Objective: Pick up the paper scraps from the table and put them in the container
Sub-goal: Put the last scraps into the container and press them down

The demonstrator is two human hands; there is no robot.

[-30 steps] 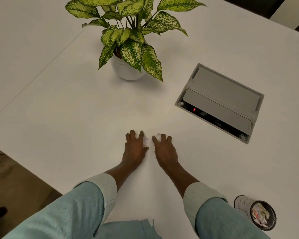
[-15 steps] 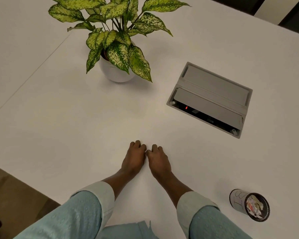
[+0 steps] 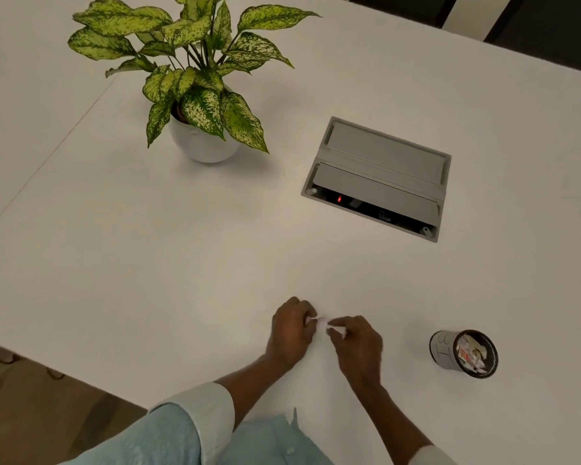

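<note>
Small white paper scraps (image 3: 326,323) show between my two hands, near the front of the white table (image 3: 148,263). My left hand (image 3: 291,328) is curled with its fingers closed on scraps. My right hand (image 3: 358,342) is curled too, pinching scraps at its fingertips. The two hands almost touch. A small grey cylindrical container (image 3: 463,353) with a dark rim stands to the right of my right hand, about a hand's width away, with several paper scraps inside.
A potted plant (image 3: 202,95) in a white pot stands at the back left. A grey cable box (image 3: 378,177) with a half-open flap is set into the table at the back right. The table's front edge runs along the lower left.
My hands were flat on the table, sweeping scraps together. They have drawn back towards me, curled shut on the scraps and shifted right, closer to the container.
</note>
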